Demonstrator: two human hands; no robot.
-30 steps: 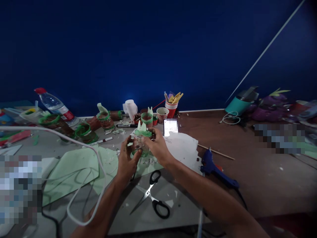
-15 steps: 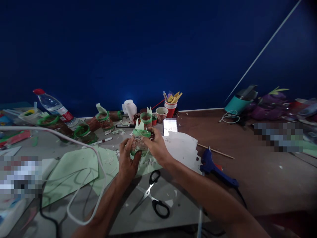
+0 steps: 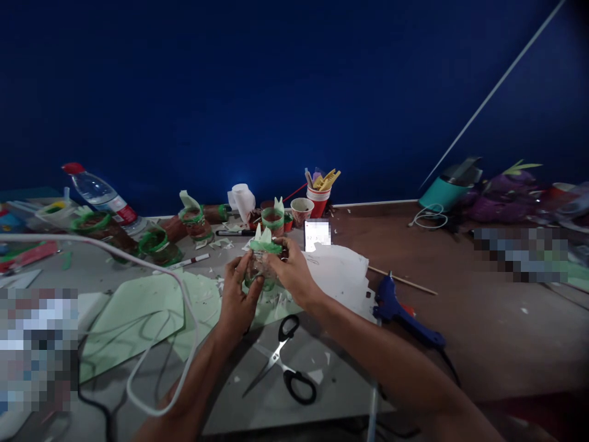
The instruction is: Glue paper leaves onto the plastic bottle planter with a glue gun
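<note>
Between both hands is a clear jar [image 3: 262, 265] with a green band round its top and pale green pointed paper pieces standing up from the rim. My left hand [image 3: 240, 291] grips its left side, fingers curled and thumb low on the front. My right hand [image 3: 293, 268] holds the right side near the rim. What fills the jar is hard to make out. Open scissors [image 3: 276, 356] with black handles lie on the table just in front of it. Pale green paper sheets [image 3: 133, 316] and small scraps are spread left of my left hand.
Several green-rimmed jars [image 3: 196, 222] stand at the back left, near a tilted water bottle [image 3: 99, 194]. A blue glue gun [image 3: 407, 312], a wooden stick [image 3: 405, 280] and white paper [image 3: 338, 273] lie right. A white cable [image 3: 186, 301] loops at left. Cups [image 3: 317, 202] stand behind.
The jar has tipped slightly in my hands, so its green rim shows more edge-on and the paper points look different. Both hands keep their hold.
</note>
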